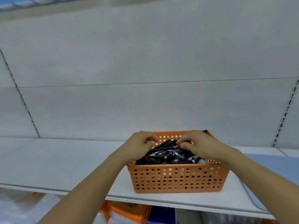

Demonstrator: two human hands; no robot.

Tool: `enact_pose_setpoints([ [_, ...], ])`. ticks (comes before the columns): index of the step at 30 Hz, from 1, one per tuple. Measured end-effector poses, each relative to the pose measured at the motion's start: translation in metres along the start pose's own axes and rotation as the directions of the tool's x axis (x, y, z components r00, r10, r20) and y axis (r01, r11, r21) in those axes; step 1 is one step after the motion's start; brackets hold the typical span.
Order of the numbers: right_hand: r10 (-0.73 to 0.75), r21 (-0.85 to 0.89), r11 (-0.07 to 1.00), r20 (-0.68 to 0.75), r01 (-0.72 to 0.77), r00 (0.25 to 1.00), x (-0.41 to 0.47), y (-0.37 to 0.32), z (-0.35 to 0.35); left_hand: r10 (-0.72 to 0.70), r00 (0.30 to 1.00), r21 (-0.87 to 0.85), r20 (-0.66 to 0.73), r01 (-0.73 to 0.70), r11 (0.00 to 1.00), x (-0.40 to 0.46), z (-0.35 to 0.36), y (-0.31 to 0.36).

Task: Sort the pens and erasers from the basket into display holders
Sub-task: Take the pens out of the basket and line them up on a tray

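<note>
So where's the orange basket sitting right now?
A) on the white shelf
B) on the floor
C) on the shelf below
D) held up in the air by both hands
A: the orange basket rests flat on the white shelf, both hands inside among the pens.

both forearms cut off at bottom edge, blurred orange box below shelf, pens partly hidden by hands

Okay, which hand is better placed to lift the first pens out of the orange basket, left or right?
Probably the right hand: its fingertips are already down on the black pens in the orange basket. The left hand is curled at the basket's left side, apparently holding no pen.
</note>
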State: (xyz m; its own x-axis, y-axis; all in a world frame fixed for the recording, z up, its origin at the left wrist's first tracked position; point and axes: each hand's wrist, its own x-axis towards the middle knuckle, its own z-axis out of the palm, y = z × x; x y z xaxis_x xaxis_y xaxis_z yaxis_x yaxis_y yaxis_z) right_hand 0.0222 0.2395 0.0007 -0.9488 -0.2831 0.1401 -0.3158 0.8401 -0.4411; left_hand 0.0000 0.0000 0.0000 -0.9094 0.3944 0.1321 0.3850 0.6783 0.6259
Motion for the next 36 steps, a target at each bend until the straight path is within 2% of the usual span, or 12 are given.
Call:
enact_pose_setpoints([
  [5,0.077,-0.182,0.983,0.268,-0.029,0.96,0.04,-0.023,0.023,-0.042,0.992,-0.202,-0.119,0.017,0.979,0.015,-0.005,-0.016],
  [9,0.118,-0.332,0.943,0.277,-0.021,0.954,0.053,-0.031,0.034,-0.065,0.988,-0.359,-0.14,0.01,0.933,0.014,-0.01,-0.03],
  [14,0.076,-0.426,0.902,-0.015,-0.075,0.997,0.042,-0.017,0.018,-0.067,0.993,-0.487,-0.102,0.009,0.873,0.01,-0.02,-0.029],
  [16,0.076,-0.242,0.963,-0.18,-0.119,0.981,0.036,-0.009,0.009,-0.114,0.993,-0.544,-0.023,0.083,0.835,0.013,-0.025,-0.02],
  [18,0.01,0.008,1.0,-0.256,-0.008,0.967,0.036,-0.019,0.005,-0.137,0.988,-0.608,0.077,0.155,0.779,0.021,-0.025,-0.009],
  [20,-0.076,0.146,0.984,-0.195,0.105,0.978,0.04,-0.041,0.006,-0.116,0.989,-0.76,0.094,0.146,0.633,0.028,-0.02,0.004],
  [22,-0.099,0.153,0.982,-0.06,0.107,0.993,0.044,-0.052,0.007,-0.149,0.989,-0.917,0.02,0.077,0.39,0.035,-0.019,0.015],
  [25,0.113,-0.15,0.986,0.268,-0.074,0.957,0.044,-0.04,0.005,-0.305,0.948,-0.982,-0.091,-0.035,0.183,0.034,-0.028,0.008],
  [27,0.258,-0.315,0.941,0.428,-0.125,0.866,0.042,-0.033,0.007,-0.362,0.926,-0.985,-0.109,-0.05,0.167,0.028,-0.032,-0.004],
  [29,0.285,-0.369,0.923,0.455,-0.113,0.843,0.042,-0.033,0.012,-0.372,0.924,-0.984,-0.092,-0.027,0.175,0.02,-0.031,-0.01],
  [33,0.11,-0.425,0.904,0.345,0.051,0.932,0.048,-0.025,0.016,-0.347,0.937,-0.983,-0.044,0.021,0.18,0.013,-0.026,-0.011],
  [36,0.067,-0.269,0.963,0.21,-0.008,0.975,0.046,-0.009,0.0,-0.325,0.945,-0.981,-0.044,0.021,0.192,0.014,-0.024,-0.011],
])
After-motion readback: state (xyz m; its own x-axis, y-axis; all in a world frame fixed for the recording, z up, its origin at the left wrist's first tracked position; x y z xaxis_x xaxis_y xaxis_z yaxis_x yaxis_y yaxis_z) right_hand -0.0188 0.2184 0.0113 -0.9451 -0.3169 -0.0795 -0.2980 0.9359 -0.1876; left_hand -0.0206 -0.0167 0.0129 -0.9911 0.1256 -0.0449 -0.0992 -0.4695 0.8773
